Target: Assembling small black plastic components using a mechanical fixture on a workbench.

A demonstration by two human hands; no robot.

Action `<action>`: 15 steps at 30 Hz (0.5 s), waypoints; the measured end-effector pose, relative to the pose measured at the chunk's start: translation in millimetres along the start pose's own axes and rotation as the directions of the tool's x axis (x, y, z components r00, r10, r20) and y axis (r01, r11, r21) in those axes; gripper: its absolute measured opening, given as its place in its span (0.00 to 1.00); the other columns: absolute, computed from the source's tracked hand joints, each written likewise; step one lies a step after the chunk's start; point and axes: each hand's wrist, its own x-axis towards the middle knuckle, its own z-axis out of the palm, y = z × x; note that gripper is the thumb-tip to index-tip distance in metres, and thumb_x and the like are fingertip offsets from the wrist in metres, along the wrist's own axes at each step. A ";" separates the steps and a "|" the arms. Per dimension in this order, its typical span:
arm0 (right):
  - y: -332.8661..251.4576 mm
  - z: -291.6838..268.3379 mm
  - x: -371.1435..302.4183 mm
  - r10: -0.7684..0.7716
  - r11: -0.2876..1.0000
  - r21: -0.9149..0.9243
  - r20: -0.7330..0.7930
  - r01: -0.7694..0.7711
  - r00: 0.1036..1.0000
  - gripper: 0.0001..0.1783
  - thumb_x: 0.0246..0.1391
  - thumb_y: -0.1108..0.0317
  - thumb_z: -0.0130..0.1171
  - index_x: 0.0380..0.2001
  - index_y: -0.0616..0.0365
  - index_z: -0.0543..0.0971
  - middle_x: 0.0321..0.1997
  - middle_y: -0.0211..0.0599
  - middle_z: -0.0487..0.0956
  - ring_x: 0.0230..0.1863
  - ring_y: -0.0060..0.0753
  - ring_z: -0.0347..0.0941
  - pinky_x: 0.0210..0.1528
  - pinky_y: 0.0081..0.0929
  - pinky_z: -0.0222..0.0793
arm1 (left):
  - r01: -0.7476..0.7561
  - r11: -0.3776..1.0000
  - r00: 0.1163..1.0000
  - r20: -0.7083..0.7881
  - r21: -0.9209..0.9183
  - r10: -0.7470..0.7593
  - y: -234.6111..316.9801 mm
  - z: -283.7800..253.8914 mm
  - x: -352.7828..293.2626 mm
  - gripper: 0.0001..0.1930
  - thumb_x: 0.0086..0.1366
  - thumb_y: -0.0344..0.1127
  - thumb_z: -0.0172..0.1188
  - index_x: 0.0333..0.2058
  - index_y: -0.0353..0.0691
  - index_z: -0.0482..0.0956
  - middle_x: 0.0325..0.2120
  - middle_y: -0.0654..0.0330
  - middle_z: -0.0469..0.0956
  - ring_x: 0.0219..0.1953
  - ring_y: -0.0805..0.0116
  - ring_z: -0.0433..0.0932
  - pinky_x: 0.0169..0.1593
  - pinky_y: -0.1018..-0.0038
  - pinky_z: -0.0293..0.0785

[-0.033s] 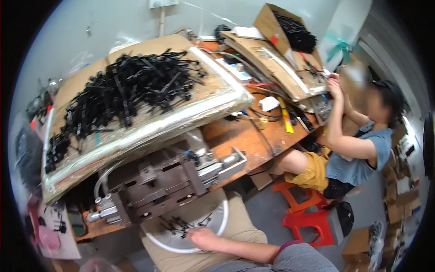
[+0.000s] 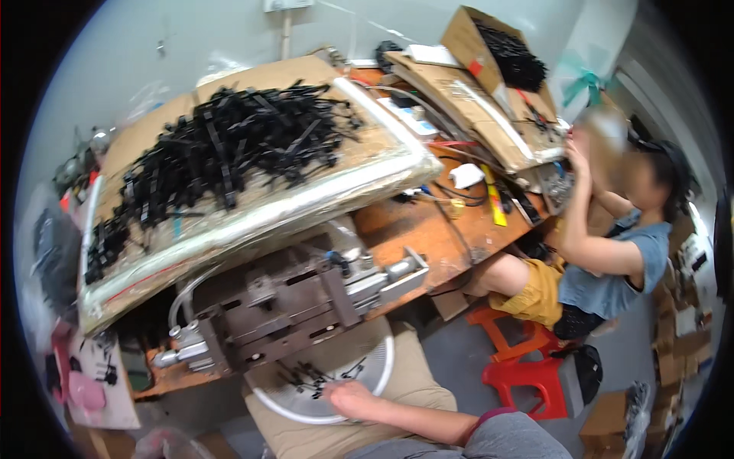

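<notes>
My right hand (image 2: 350, 400) reaches into a round white mesh basket (image 2: 386, 366), below the metal fixture. Its fingers are curled and closed beside several thin black plastic parts (image 2: 306, 376) lying in the basket. Whatever they grip is hidden by the hand. My left hand is out of view. The basket rests on a beige cushion or cloth (image 2: 424, 376) in front of me. Just beyond it, at the bench edge, stands a grey metal clamping fixture (image 2: 287, 312) with cylinders at both ends.
A large pile of black plastic parts (image 2: 229, 145) lies on a raised, white-edged board (image 2: 260, 223). At right, a person (image 2: 612, 256) sits beside the bench (image 2: 397, 229), near red stools (image 2: 527, 382). A cardboard box (image 2: 464, 47) of black parts stands far back. Cartons (image 2: 604, 417) are at lower right.
The whole view has shifted slightly, so things appear a little farther right. My right hand stays at the same spot in the basket.
</notes>
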 end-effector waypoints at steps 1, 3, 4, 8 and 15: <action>3.3 3.3 1.1 0.024 1.000 -0.021 0.030 -0.023 0.999 0.11 0.45 0.70 0.54 0.34 0.62 0.77 0.41 0.43 0.78 0.39 0.45 0.78 0.40 0.40 0.75 | -0.005 0.999 0.991 -0.137 0.053 0.012 -1.2 8.5 1.5 0.09 0.67 0.34 0.56 0.42 0.37 0.74 0.34 0.52 0.74 0.24 0.68 0.72 0.29 0.66 0.71; 5.7 11.2 0.4 -0.002 0.999 -0.040 -0.108 -0.002 0.994 0.09 0.44 0.72 0.54 0.31 0.63 0.76 0.32 0.44 0.77 0.36 0.45 0.78 0.39 0.39 0.74 | -0.021 0.987 0.914 -0.397 0.159 0.083 -12.3 12.8 12.6 0.09 0.67 0.36 0.56 0.33 0.37 0.71 0.29 0.57 0.72 0.25 0.72 0.70 0.28 0.74 0.67; 3.0 9.1 1.6 -0.033 0.999 -0.030 -0.127 0.030 0.991 0.09 0.45 0.71 0.55 0.31 0.62 0.76 0.32 0.44 0.77 0.36 0.45 0.78 0.39 0.39 0.74 | -0.026 0.976 0.844 -0.518 0.216 0.137 -18.8 8.4 15.2 0.11 0.68 0.37 0.55 0.29 0.37 0.70 0.27 0.60 0.72 0.25 0.75 0.69 0.28 0.77 0.65; -12.7 -29.2 1.7 -0.074 0.996 0.034 -0.150 0.080 0.986 0.14 0.46 0.65 0.62 0.37 0.59 0.76 0.35 0.42 0.79 0.35 0.45 0.78 0.38 0.39 0.75 | 0.184 0.973 0.770 -0.636 0.141 -0.054 -39.0 -57.7 -31.7 0.15 0.69 0.35 0.52 0.42 0.25 0.76 0.40 0.43 0.80 0.31 0.71 0.78 0.29 0.80 0.71; -60.1 -104.6 8.9 -0.137 0.971 0.148 -0.310 0.190 0.941 0.14 0.47 0.66 0.66 0.38 0.59 0.78 0.40 0.39 0.80 0.37 0.42 0.79 0.39 0.35 0.75 | 0.522 0.840 0.583 -0.658 -0.147 -0.478 -74.6 -62.3 -29.6 0.17 0.72 0.36 0.48 0.51 0.28 0.74 0.44 0.42 0.79 0.36 0.65 0.81 0.40 0.68 0.81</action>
